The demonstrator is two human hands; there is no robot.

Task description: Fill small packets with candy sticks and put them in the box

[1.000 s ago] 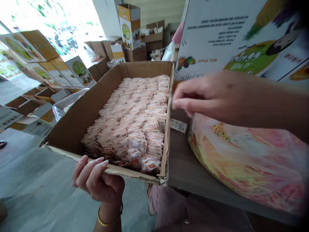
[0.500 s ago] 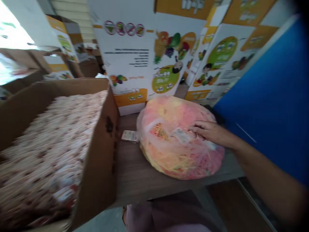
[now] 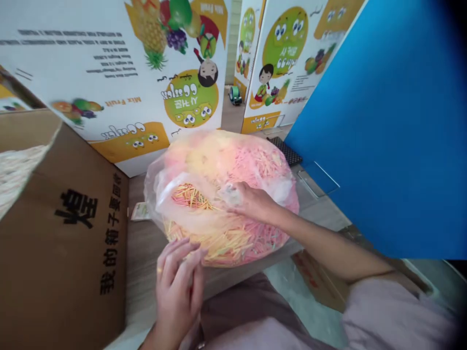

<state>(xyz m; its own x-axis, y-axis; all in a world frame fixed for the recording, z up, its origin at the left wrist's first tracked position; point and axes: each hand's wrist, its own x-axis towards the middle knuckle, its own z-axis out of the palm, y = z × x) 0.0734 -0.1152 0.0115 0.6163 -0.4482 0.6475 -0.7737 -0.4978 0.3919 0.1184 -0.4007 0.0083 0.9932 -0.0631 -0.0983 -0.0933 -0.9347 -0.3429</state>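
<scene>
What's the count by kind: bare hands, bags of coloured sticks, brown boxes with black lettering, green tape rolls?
Bare hands: 2 (left hand, right hand)
Bag of coloured sticks: 1
Brown box with black lettering: 1
Green tape roll: 1
Total: 5

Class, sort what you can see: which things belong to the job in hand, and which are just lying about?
Seemingly in the job:
plastic bag of pink and yellow sticks, near the left hand
small whitish packet, at the right hand's fingers
brown cardboard box, perhaps

Seemingly lying about:
green tape roll
printed cartons
blue panel
</scene>
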